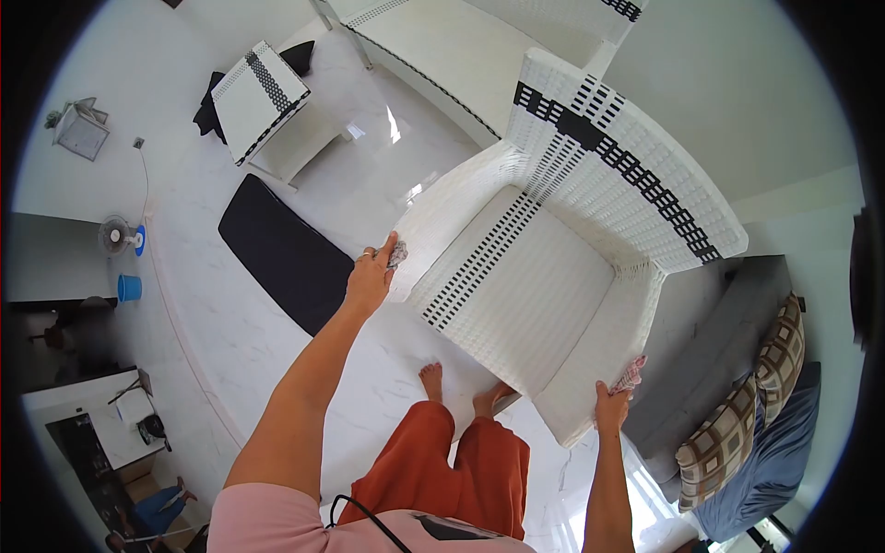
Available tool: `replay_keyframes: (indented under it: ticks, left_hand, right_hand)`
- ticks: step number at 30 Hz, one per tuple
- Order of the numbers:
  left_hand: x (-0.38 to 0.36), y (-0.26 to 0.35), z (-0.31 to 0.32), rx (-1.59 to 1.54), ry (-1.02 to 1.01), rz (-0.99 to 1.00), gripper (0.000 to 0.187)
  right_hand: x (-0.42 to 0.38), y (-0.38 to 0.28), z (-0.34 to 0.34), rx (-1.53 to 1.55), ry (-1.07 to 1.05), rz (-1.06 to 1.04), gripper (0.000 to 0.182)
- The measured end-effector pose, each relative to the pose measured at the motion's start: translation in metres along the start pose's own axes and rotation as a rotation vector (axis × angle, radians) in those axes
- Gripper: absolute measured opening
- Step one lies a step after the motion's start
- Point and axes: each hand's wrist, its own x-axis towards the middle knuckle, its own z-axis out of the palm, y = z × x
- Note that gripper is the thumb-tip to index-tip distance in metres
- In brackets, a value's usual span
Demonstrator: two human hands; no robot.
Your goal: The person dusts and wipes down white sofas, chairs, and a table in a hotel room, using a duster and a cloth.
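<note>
A white woven armchair point(516, 286) with black checkered bands on its seat and backrest stands right before me. My left hand point(369, 281) is at the front of one armrest, closed around a crumpled greyish cloth point(397, 253) that pokes out past the fingers. On the opposite armrest, my right hand point(612, 407) grips a red-and-white checked cloth point(631, 376). Both hands touch the chair's arms. The undersides of the armrests are hidden, so how far the fingers wrap beneath them cannot be seen.
A black cushion point(286, 253) lies on the white tiled floor to the left. Behind it is a small white woven table point(263, 101). A long white woven bench point(433, 46) stands at the back. On the right is a grey sofa point(710, 341) with checked pillows point(719, 444).
</note>
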Motion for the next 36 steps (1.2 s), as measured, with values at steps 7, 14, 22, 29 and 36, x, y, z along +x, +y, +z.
replay_keyframes:
  ticks: [7, 14, 22, 29, 36]
  left_hand:
    - [0.088, 0.003, -0.024, 0.189, -0.058, -0.015, 0.076]
    - [0.200, 0.065, -0.011, 0.305, 0.156, 0.035, 0.065]
    - [0.096, 0.270, 0.045, -0.352, -0.141, 0.126, 0.055]
    - [0.054, 0.352, 0.001, -0.734, -0.170, -0.233, 0.040]
    - [0.132, 0.476, -0.038, -1.046, 0.077, -0.211, 0.042]
  right_hand:
    - [-0.026, -0.040, -0.004, 0.246, -0.215, 0.010, 0.066]
    - [-0.042, -0.091, 0.006, 0.454, -0.636, 0.068, 0.045]
    - [-0.016, -0.178, 0.009, 0.512, -1.257, -0.074, 0.054]
    - [0.097, -0.075, 0.024, 0.761, -1.109, -0.293, 0.045]
    - [0.262, -0.062, -0.065, 1.525, -0.746, 0.340, 0.041]
